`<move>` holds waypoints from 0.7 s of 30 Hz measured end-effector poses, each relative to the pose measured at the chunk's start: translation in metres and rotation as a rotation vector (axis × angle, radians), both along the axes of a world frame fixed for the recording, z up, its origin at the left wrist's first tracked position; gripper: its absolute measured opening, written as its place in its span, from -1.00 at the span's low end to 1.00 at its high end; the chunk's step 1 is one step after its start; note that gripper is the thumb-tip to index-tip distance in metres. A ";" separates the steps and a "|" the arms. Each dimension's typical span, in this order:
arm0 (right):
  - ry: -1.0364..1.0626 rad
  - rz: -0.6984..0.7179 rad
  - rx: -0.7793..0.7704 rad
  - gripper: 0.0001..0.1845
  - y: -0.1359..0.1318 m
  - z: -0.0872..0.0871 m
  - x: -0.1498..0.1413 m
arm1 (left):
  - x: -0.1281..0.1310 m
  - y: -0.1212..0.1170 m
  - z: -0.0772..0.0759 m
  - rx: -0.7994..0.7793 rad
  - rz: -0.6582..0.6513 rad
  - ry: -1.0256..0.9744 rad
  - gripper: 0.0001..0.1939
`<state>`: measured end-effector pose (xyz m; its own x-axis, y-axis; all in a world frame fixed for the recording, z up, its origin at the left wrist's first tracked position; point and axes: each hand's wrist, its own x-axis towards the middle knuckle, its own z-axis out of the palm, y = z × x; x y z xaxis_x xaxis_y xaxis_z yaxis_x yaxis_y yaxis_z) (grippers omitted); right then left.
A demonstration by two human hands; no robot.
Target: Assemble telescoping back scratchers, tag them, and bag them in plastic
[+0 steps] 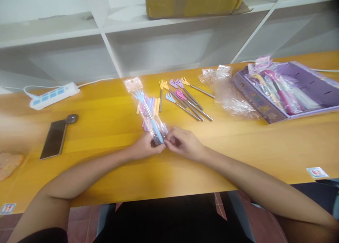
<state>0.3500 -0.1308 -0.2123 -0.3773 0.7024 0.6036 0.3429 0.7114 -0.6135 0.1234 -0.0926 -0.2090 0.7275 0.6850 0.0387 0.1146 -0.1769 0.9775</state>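
A blue back scratcher (151,117) lies inside a clear plastic bag (133,84), its claw end pointing away from me. My left hand (146,145) is closed around the near end of the bagged scratcher. At that same end, my right hand (185,142) pinches the bag's edge by the handle tip. Under and behind the bag lie several pastel handle sleeves (156,105) in yellow, purple, blue and pink. To their right are several back scratcher rods (190,100) with bare metal shafts and coloured claws.
A purple display box (267,110) with bagged scratchers stands at the right, beside a heap of clear bags (233,95). On the left are a power strip (55,95), a phone (53,139) and a small dark object (71,119). A taped carton (194,3) sits on the shelf.
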 end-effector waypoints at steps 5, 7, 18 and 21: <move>0.027 -0.028 -0.043 -0.80 -0.002 0.005 0.001 | -0.003 0.007 -0.005 -0.034 -0.063 -0.074 -0.66; 0.032 -0.028 -0.049 -0.79 -0.002 0.005 0.001 | -0.003 0.008 -0.006 -0.054 -0.060 -0.073 -0.64; 0.006 -0.041 -0.066 -0.75 -0.001 -0.005 0.000 | 0.001 0.005 -0.006 -0.107 -0.027 -0.061 -0.51; 0.041 -0.100 -0.215 -0.68 -0.001 -0.005 0.003 | -0.001 0.008 -0.006 -0.168 -0.062 -0.068 -0.52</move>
